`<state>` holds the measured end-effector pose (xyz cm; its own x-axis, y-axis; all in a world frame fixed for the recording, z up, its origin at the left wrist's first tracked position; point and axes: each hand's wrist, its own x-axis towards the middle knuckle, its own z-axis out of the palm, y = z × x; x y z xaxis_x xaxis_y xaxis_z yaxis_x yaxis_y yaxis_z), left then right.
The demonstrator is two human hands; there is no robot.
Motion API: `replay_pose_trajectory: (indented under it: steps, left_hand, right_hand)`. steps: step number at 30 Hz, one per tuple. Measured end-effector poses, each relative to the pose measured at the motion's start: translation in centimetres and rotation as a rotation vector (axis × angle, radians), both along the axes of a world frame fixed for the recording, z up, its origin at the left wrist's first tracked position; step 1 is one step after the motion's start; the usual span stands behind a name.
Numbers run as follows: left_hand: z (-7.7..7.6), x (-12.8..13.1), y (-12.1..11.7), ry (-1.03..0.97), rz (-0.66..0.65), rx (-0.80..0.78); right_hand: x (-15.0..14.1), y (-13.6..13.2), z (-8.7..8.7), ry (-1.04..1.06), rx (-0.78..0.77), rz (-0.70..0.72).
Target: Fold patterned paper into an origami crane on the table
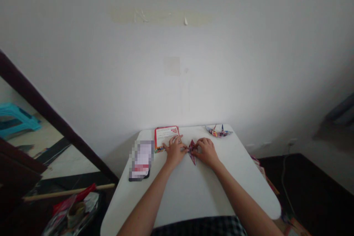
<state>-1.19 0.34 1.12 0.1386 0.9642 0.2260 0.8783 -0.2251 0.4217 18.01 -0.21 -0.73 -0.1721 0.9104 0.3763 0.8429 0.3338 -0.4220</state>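
Note:
A small piece of folded patterned paper (192,152), reddish and pointed at its top and bottom, is between my hands over the white table. My left hand (175,151) pinches its left edge between thumb and forefinger, the other fingers raised over a stack of printed cards. On the other side, my right hand (206,150) grips the paper with curled fingers. Its finer creases are too small to make out. Further back on the right rest folded paper cranes (219,131) with colourful print.
The white table (190,199) stands against a wall. Red-edged printed sheets (166,136) lie at its back left, with a phone (141,160), screen blurred, in front of them. A mirror (63,147) leans at left, above a filled bag (77,210). A cable (284,180) hangs at right.

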Motion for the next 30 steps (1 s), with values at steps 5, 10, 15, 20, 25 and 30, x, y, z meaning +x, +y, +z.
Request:
replay_pose_trajectory:
  steps: [5,10,15,20,25,30]
  left_hand:
    - [0.12,0.35,-0.15,0.033,-0.049,0.001]
    - [0.25,0.67,-0.02,0.048,-0.021,-0.037]
    - [0.12,0.37,-0.22,0.005,0.02,0.002]
    - [0.05,0.14,-0.38,-0.034,0.038,0.044]
    - [0.13,0.25,-0.4,-0.011,0.057,0.029]
    - [-0.03,0.2,-0.23,0.002,0.08,0.016]
  right_hand:
    - [0.04,0.22,-0.37,0.007,0.003,-0.004]
    - [0.07,0.17,-0.44,0.014,0.005,0.003]
    - [0.05,0.22,-0.4,0.009,-0.004,0.002]
    - [0.07,0.26,-0.38,-0.004,-0.009,-0.002]
    - [-0.09,-0.03,0.04,-0.013,-0.011,-0.009]
    - [-0.34,-0.22,0.38,-0.046,-0.023,-0.019]
